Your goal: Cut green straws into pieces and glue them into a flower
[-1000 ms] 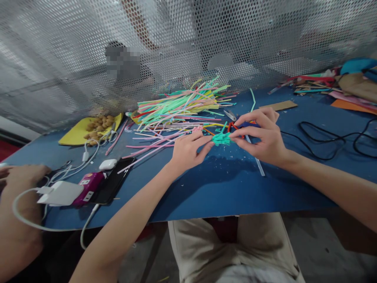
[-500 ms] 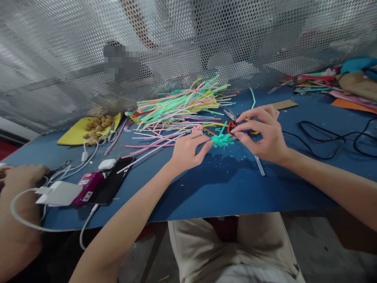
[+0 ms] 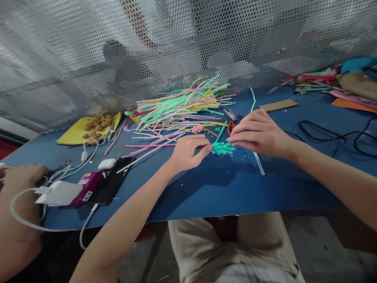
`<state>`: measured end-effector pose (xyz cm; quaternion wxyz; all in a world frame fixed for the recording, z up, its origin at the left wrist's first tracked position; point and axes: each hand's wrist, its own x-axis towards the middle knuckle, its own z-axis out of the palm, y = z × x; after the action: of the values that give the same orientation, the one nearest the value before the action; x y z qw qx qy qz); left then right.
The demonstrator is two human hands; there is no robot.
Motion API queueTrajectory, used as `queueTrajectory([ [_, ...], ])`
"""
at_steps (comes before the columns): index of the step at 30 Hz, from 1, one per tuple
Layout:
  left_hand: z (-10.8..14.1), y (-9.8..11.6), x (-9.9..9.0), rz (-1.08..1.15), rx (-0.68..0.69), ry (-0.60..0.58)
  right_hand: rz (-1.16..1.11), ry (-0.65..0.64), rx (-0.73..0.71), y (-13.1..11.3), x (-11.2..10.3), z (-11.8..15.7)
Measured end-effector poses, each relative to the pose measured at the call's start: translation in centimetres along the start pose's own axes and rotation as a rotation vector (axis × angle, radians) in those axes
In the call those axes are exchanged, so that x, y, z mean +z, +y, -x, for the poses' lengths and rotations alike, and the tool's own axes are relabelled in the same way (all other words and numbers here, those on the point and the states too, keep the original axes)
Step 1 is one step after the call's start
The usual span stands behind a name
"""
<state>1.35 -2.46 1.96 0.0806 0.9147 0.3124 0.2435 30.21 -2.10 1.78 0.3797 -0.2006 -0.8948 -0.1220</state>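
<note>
Presently, a green bunch [image 3: 223,148] of fuzzy pieces is found between the two hands, above the front half of the desk [image 3: 235,196]. If 12 o'clock is taken as straight away from the body, the bunch is placed at 3 o'clock from the left hand [image 3: 188,154] and at about 8 o'clock from the right hand [image 3: 259,133].

Its near end is gripped by the left hand, between thumb and fingers, so this hand is clearly the nearer one. The long axis is laid almost along the line from 9 to 3 o'clock, and the free tips are pointed towards 3 o'clock. From the gripped side, a thin green stalk [image 3: 221,132] is directed to about 1 o'clock.

The fingers of the right hand are bent and brought close together, just beyond the upper side of the free tips. Whether the bunch is touched by them, or whether something small is pinched there, cannot be told.

Near the right fingertips, pliers [image 3: 230,114] are seen between 12 and 1 o'clock from the bunch. A pink piece [image 3: 197,129] is located at 1 o'clock from the left hand, and a pile of coloured strips [image 3: 179,104] is spread farther away, between 10 and 11 o'clock from the bunch.
</note>
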Motion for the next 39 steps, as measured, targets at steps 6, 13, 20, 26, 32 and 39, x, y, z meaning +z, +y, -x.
queueTrajectory([
  [6,0.1,0.3,0.0,-0.015,0.023,0.013,0.048,0.028,-0.062,-0.7,-0.2,-0.2],
  [13,0.0,0.4,0.0,-0.144,0.080,0.057,0.100,0.001,-0.069,-0.9,-0.1,-0.4],
  [20,0.1,0.3,0.0,-0.366,0.204,0.174,0.122,0.018,-0.038,-1.0,0.1,-0.4],
  [26,0.1,0.6,-0.3,-0.453,0.253,0.189,0.181,0.001,-0.031,-1.3,-0.1,-0.4],
  [32,0.1,1.0,0.1,-0.411,0.260,0.159,0.255,-0.003,-0.049,-1.6,-0.1,-0.5],
  [39,0.1,1.0,0.6,-0.330,0.210,0.104,0.295,-0.025,-0.061,-1.8,-0.3,-0.6],
])
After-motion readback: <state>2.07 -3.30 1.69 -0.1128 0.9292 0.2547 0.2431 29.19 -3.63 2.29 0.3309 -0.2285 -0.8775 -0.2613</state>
